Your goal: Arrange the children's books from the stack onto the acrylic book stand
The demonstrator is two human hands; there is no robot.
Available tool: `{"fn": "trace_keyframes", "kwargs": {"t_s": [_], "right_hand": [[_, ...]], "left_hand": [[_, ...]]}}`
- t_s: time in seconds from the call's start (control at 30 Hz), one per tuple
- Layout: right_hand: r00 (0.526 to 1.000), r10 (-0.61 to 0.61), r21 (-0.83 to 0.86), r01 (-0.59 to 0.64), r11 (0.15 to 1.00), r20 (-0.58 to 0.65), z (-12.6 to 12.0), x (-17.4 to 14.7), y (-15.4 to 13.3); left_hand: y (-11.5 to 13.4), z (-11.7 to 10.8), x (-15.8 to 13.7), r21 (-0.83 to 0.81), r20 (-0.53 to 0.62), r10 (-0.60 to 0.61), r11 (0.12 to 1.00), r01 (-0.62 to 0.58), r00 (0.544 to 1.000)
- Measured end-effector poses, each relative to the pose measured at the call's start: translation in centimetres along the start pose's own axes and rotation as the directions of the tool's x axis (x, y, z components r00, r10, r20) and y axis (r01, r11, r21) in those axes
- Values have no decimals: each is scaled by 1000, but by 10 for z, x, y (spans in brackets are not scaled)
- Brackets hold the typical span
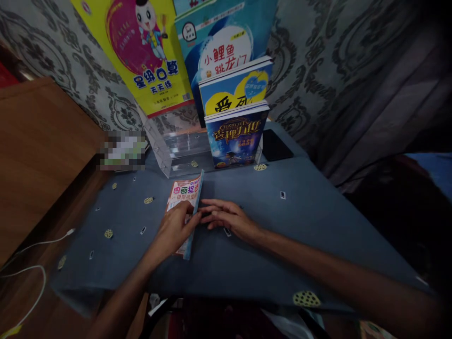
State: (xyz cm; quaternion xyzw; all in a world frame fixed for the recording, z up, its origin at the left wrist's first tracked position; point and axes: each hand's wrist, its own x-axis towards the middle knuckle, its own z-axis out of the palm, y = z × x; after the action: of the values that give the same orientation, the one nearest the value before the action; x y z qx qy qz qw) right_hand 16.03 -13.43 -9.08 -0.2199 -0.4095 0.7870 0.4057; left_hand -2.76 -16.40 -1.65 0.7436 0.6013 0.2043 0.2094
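Note:
A small book [187, 188] with a pinkish-white cover and colourful Chinese lettering is at the middle of the cloth-covered table, a pale blue strip along its right side. My left hand [179, 225] lies across its cover, thumb reaching over the blue strip; some of the fingertips are hidden. Just right of the book is my right hand [231, 220], its fingers stretched out toward the strip and slightly apart. Nothing is visible in that hand, and I cannot tell whether its fingertips touch the book.
Behind, a clear acrylic rack [162, 153] holds a yellow workbook [155, 96], a teal book [194, 52], a blue-and-yellow book [208, 96] and a dark blue book [231, 141]. A black phone-like slab [276, 145] lies to their right. A white cable [52, 241] hangs at left.

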Motion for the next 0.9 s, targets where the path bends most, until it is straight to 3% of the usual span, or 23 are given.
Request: {"fn": "trace_keyframes", "kwargs": {"t_s": [0.07, 0.27, 0.47, 0.57, 0.8, 0.9], "right_hand": [[1000, 9, 1, -9, 1000, 3, 0, 0, -1], [995, 88, 17, -88, 996, -36, 1, -1, -5], [991, 120, 1, -120, 993, 61, 4, -1, -11], [989, 123, 5, -123, 992, 82, 5, -1, -14], [989, 142, 14, -142, 990, 35, 4, 1, -12], [987, 158, 19, -158, 987, -9, 4, 3, -8]], "left_hand": [[-5, 0, 2, -131, -3, -19, 991, 18, 1000], [-16, 3, 10, -450, 132, -134, 875, 180, 982], [-22, 1, 9, -636, 304, -255, 663, 394, 918], [-25, 1, 9, -671, 337, -277, 600, 436, 900], [-21, 0, 4, -673, 354, -238, 606, 423, 905], [-29, -3, 2, -609, 260, -214, 720, 332, 942]]}}
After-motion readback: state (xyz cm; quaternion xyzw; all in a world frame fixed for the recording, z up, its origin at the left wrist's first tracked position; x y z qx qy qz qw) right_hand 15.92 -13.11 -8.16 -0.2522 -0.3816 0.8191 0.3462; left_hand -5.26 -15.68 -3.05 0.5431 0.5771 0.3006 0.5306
